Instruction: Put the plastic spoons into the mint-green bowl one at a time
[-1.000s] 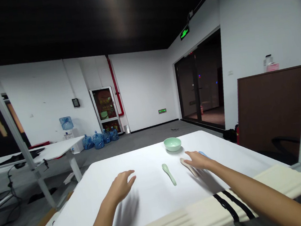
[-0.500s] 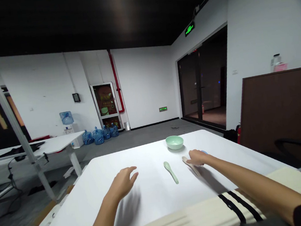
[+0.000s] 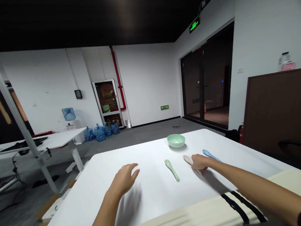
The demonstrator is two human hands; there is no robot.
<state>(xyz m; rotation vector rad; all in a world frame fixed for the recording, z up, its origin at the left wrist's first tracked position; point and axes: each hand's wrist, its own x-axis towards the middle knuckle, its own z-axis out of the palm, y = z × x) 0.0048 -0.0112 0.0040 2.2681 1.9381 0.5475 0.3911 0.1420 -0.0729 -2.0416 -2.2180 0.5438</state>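
My right hand (image 3: pixel 200 162) is closed over the middle of a pale beige spoon (image 3: pixel 187 159), whose bowl end points to the far left and whose handle is partly hidden by my fingers. A light green spoon (image 3: pixel 172 170) lies on the white table (image 3: pixel 155 199) between my two hands. Just beyond my right wrist rests a blue spoon (image 3: pixel 211 154), its near end covered by the forearm. A green bowl (image 3: pixel 176 141) stands upright farther back. My left hand (image 3: pixel 125 178) hovers over the table's left part, thumb and fingers apart, with nothing in it.
A cream, ridged strip with black bands (image 3: pixel 189 219) runs along the table's near edge. To the left stands another white table (image 3: pixel 68 136) with a metal post. Water jugs (image 3: pixel 100 132) sit on the floor behind. A brown cabinet (image 3: pixel 283 112) is at the right.
My right hand has come slightly lower and nearer over the beige spoon, uncovering more of the blue spoon. The whole view has shifted a little. My left hand stays nearly in place.
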